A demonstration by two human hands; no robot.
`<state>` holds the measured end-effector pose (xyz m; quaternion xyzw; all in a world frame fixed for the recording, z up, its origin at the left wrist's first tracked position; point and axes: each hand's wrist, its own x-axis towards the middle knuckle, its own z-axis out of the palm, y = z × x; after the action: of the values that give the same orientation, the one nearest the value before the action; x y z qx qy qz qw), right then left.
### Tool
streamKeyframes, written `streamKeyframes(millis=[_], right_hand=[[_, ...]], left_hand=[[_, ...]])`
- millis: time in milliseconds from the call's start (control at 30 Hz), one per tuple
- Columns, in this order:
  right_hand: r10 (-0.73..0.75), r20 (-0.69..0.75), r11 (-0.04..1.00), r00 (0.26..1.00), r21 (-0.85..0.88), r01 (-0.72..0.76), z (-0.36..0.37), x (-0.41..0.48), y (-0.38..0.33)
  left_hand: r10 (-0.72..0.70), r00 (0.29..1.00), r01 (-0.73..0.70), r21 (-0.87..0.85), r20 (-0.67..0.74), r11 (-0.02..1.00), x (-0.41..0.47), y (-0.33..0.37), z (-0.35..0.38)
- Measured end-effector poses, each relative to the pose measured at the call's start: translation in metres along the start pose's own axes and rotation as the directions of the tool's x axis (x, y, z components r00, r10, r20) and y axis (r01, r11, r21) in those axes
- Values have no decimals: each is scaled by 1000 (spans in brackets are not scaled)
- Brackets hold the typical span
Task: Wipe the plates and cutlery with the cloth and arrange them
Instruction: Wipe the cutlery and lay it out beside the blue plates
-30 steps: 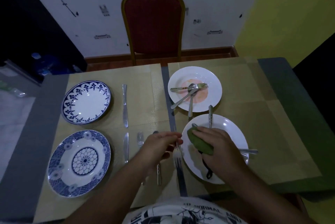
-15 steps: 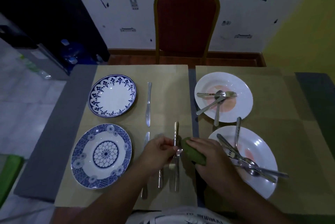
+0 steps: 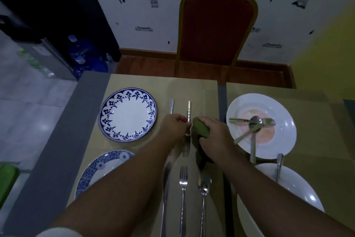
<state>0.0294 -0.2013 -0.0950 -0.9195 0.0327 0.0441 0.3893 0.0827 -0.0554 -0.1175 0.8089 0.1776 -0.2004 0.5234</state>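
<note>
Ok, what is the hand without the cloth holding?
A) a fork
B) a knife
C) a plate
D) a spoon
A: the left hand pinches a fork whose prongs point back toward the person, while the right hand holds the green cloth.

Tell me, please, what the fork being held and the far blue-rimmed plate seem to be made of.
The fork looks like polished metal, probably stainless steel: silvery with bright glints. The blue-rimmed plate looks like glazed ceramic, given its smooth white face; melamine is possible.
</note>
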Motion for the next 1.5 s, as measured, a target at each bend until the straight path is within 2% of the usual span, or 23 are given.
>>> streamKeyframes(millis=[133,300,333,400,433,500,600,667,833,967,1100,1233,1500], right_hand=[[71,20,994,997,-84,-69,19,15,13],[89,43,980,995,-182,-80,33,21,22],[81,48,977,996,-202,-70,34,21,22],[58,63,967,996,-251,-40,34,19,23],[47,68,960,997,-280,-26,33,17,22],[31,71,948,997,-319,-7,32,15,21],[34,76,947,996,-320,-8,31,11,20],[43,78,953,996,-302,-18,31,10,18],[17,49,978,999,-207,-7,27,6,7],[-29,-9,984,1000,-174,27,19,-13,-9],[-80,-28,990,996,-115,76,9,-38,-22],[-67,-79,993,995,-106,58,-2,-72,-22],[36,-133,991,990,-120,-52,-45,-156,5]], left_hand=[[75,997,-76,139,10,987,15,-6,3],[293,955,-289,337,40,896,10,-18,1],[383,921,-380,388,72,840,7,-24,0],[539,823,-534,571,180,624,-2,-41,-4],[567,790,-563,639,231,524,-8,-50,-5],[535,788,-561,712,304,422,-16,-64,-6],[489,803,-538,767,341,350,-23,-70,-4],[465,816,-521,784,342,337,-25,-64,-1],[445,841,-492,776,308,395,-30,-52,-2],[481,820,-519,757,310,397,-44,-52,-16],[586,763,-545,757,271,360,-61,-61,-28],[681,690,-605,713,246,355,-84,-64,-28],[724,604,-720,617,333,317,-142,-62,14]])
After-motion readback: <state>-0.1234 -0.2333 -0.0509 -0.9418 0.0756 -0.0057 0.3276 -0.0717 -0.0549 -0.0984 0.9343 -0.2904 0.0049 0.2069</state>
